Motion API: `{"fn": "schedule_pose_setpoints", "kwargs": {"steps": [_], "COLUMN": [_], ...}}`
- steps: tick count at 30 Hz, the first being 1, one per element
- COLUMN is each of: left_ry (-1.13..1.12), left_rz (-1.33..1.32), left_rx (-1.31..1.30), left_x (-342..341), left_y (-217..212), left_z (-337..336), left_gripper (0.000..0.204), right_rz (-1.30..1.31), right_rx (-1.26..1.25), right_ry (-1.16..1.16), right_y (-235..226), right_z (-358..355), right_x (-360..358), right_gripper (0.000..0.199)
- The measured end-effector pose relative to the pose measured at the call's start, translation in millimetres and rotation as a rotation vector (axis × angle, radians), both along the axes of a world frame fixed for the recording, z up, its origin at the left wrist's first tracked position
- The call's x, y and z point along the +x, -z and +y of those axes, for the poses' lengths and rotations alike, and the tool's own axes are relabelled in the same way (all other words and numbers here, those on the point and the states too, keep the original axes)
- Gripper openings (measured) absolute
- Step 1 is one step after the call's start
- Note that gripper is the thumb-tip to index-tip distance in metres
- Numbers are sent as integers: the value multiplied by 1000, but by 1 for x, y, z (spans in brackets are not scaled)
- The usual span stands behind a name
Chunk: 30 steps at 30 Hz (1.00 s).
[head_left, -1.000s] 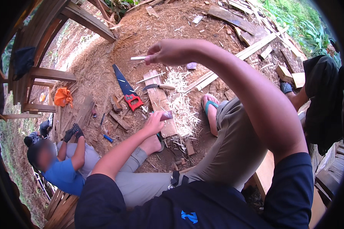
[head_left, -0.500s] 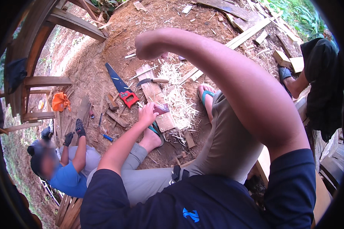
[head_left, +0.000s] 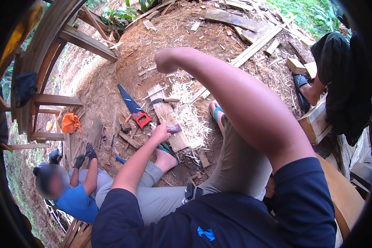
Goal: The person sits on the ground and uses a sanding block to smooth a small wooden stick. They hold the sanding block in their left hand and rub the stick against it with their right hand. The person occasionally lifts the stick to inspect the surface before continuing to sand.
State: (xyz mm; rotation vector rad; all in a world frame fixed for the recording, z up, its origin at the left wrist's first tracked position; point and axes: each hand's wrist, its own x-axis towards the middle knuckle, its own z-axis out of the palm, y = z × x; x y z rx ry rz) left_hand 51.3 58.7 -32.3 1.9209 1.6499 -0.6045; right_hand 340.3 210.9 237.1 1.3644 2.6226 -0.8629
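My left hand (head_left: pixel 160 131) is closed on a small flat reddish-brown piece (head_left: pixel 174 128), held over a wooden board (head_left: pixel 164 110) on the ground. My right arm is raised and bent in front of me. My right hand (head_left: pixel 167 61) looks curled like a fist; most of its fingers are hidden, and I cannot make out what they hold. On the board's far part lies a curved-blade knife (head_left: pixel 165 101) with a light wooden handle. A handsaw (head_left: pixel 136 110) with a dark blade and red handle rests left of the board.
Pale wood shavings (head_left: pixel 194 124) are heaped right of the board. At lower left sits a person in blue (head_left: pixel 76 198) wearing dark gloves, near an orange bag (head_left: pixel 71 123). Another person's leg (head_left: pixel 328 62) shows at far right. A timber frame (head_left: pixel 84 43) stands upper left.
The whole view has shifted slightly. My left hand still grips the reddish-brown piece over the board. My right hand remains raised, appearing a little lower in the view.
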Motion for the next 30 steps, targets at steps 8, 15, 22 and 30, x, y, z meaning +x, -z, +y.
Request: {"fn": "schedule_pose_setpoints", "kwargs": {"steps": [8, 15, 22, 30], "left_ry": [109, -175, -395, -467], "left_rz": [-349, -535, -862, -1224], "left_rx": [261, 596, 982, 851], "left_x": [7, 25, -1, -18], "left_y": [-113, -326, -372, -342], "left_z": [1, 0, -9, 31], "left_gripper": [55, 56, 54, 70], "right_rz": [319, 744, 1241, 1085], "right_rx": [-19, -78, -402, -181], "right_ry": [348, 362, 151, 119], "right_y": [-7, -40, -95, -86], "right_z": [17, -24, -67, -45], "right_x": [2, -21, -66, -102], "right_gripper": [31, 35, 25, 31]}}
